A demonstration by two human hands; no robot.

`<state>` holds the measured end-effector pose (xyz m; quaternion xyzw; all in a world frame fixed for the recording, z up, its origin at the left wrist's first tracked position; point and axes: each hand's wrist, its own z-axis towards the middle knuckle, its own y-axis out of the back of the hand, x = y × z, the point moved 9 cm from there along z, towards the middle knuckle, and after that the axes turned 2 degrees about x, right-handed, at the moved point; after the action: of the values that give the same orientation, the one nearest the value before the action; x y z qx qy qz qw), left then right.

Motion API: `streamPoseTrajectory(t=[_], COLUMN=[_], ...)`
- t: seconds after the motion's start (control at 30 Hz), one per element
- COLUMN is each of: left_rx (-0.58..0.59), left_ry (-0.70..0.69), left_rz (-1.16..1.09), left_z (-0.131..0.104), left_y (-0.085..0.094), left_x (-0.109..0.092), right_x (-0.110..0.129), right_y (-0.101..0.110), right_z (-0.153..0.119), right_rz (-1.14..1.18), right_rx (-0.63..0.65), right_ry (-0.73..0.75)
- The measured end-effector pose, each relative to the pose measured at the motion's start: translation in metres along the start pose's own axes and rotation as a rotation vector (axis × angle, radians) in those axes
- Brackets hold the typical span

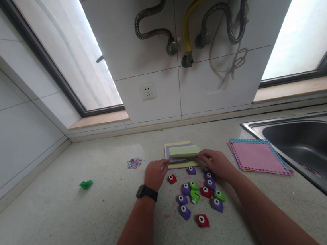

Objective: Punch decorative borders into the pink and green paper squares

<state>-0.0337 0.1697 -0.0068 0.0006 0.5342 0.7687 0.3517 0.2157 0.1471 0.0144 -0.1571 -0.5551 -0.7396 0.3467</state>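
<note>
My left hand [155, 173] and my right hand [215, 163] pinch the two ends of the near edge of a pale green sheet of paper [182, 151]. That edge is raised and bends upward. Beneath lie yellow and lilac sheets [166, 148], their borders showing at the back and left. Close in front of my hands are several small craft punches: purple ones [185, 212], green ones [195, 196] and red ones [202, 220]. A purple punch [191, 170] sits just below the paper. My right fingers are near another purple punch [206, 170], partly hidden.
Pink sheets with punched borders [258, 156] lie stacked on the right, beside the steel sink [315, 158]. Left of the paper is a small heap of coloured paper bits [134, 163]. Farther left rests a crumpled green piece [86, 185]. A tiled wall [156, 111] bounds the counter.
</note>
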Motion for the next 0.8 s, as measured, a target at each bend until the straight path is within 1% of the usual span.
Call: streamPoseTrajectory(t=[0.17, 0.23, 0.27, 0.4, 0.47, 0.53, 0.67, 0.73, 0.8], left_rx=[0.031, 0.048, 0.056, 0.063, 0.056, 0.047, 0.019, 0.001, -0.025], left_ry=[0.006, 0.001, -0.002, -0.018, -0.030, -0.041, -0.053, -0.061, -0.068], left_rz=[0.041, 0.057, 0.062, 0.063, 0.053, 0.041, 0.021, 0.014, 0.008], left_z=[0.001, 0.001, 0.001, 0.002, 0.002, 0.003, 0.003, 0.003, 0.002], left_y=[0.001, 0.001, 0.000, 0.000, 0.001, 0.002, 0.004, 0.005, 0.009], left_x=[0.001, 0.000, 0.000, -0.003, -0.005, -0.005, -0.004, -0.003, -0.004], right_x=[-0.002, -0.002, -0.002, 0.003, 0.008, 0.014, 0.016, 0.013, 0.006], right_y=[0.009, 0.008, 0.005, -0.012, -0.015, -0.013, -0.008, -0.002, 0.006], right_z=[-0.001, -0.001, -0.002, -0.004, -0.004, -0.005, -0.005, -0.006, -0.007], right_rz=[0.013, 0.027, 0.033, 0.035, 0.025, 0.026, 0.063, 0.104, 0.213], right_rx=[-0.107, -0.113, -0.086, 0.089, 0.118, 0.119, 0.076, 0.019, -0.065], right_ry=[0.007, 0.013, 0.016, 0.042, 0.065, 0.095, 0.111, 0.087, 0.043])
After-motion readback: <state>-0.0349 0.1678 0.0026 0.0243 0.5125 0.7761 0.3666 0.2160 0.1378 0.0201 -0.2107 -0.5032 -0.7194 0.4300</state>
